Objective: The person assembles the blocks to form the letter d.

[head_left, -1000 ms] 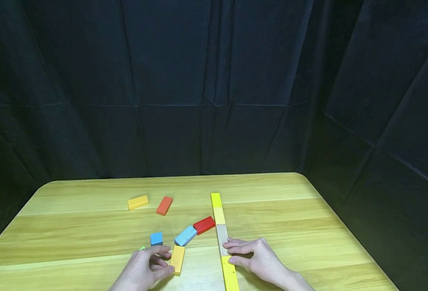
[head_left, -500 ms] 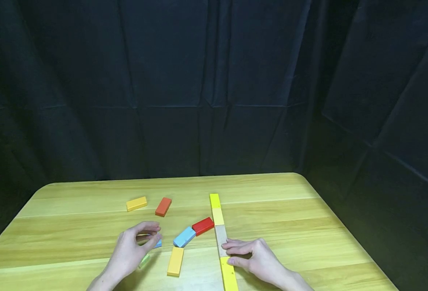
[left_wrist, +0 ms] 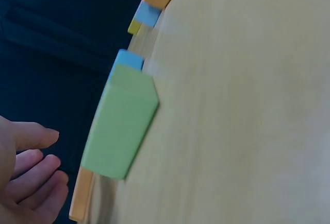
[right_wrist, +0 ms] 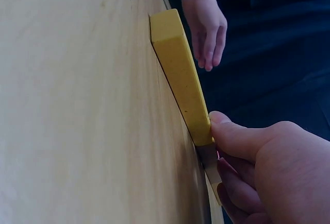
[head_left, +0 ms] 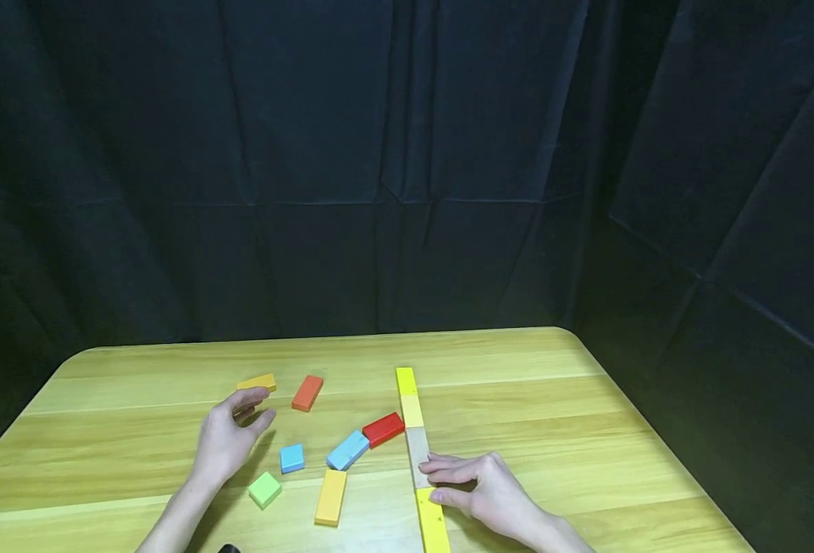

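In the head view my left hand [head_left: 227, 438] hovers over the left side of the table, its fingers loosely bent and holding nothing. Just beyond its fingertips lies an orange block [head_left: 260, 382], partly covered by the hand. A green block [head_left: 265, 489] and a small blue block [head_left: 292, 458] lie nearer, to the right of that forearm. My right hand [head_left: 472, 489] rests against a straight row of blocks. Its thumb touches the yellow block [head_left: 432, 522], and its fingertips touch the grey block [head_left: 417, 453]. In the right wrist view, the yellow block [right_wrist: 180, 80] stretches away from the thumb.
A pale yellow block [head_left: 411, 411] and a bright yellow block [head_left: 405, 381] continue the row at its far end. A red block [head_left: 383, 429] meets it from the left, beside a light-blue block [head_left: 348, 450] and another orange block [head_left: 330, 498]. An orange-red block [head_left: 307, 392] lies farther back.
My left hand has let go of the near orange block, then moved left and away past the small blue block toward the far orange one. The right hand stays at the row.
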The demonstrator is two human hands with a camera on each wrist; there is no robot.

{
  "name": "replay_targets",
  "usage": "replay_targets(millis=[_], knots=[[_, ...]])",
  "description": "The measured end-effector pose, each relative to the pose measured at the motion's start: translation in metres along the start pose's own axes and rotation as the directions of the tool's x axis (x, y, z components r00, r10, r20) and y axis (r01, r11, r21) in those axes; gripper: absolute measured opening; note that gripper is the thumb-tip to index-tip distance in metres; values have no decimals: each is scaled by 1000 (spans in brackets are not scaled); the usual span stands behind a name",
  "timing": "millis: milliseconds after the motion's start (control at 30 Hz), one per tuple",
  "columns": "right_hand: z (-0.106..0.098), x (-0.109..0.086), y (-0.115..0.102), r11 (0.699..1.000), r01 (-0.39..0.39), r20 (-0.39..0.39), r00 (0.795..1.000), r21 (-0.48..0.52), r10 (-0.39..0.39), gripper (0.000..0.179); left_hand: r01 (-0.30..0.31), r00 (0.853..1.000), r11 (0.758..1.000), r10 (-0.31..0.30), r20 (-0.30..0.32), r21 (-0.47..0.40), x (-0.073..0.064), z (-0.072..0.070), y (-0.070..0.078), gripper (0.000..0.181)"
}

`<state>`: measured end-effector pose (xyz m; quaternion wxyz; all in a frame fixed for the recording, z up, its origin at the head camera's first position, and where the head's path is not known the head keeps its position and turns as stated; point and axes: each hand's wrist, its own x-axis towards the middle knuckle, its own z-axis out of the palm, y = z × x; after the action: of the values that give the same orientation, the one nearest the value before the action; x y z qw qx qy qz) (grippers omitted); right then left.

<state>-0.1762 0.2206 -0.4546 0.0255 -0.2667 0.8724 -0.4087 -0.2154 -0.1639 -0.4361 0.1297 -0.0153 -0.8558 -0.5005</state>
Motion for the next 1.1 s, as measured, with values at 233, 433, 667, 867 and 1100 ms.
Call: replay_targets(millis=[233, 433, 667, 867, 1100], knots=[[0, 0, 0, 1000, 15, -1, 1000, -7, -15, 31, 75, 994, 997, -71, -85, 35, 15, -1, -8, 40], [-1, -1, -1, 1000, 11, 0, 1000, 3, -11, 31, 119, 980, 992, -109, -167, 50, 28, 1, -16, 46], [-1, 0, -2, 1000, -9, 16, 1000, 4, 8, 33, 144, 979, 990, -141, -145, 8, 36, 1, -24, 50], [-2, 0, -2, 1000, -3, 14, 1000, -4, 4, 32, 143, 980, 990, -143, -140, -10, 38, 1, -28, 48], [-2, 0, -1, 1000, 2, 13, 1000, -4, -2, 31, 145, 981, 989, -146, -131, -14, 36, 0, -29, 46]])
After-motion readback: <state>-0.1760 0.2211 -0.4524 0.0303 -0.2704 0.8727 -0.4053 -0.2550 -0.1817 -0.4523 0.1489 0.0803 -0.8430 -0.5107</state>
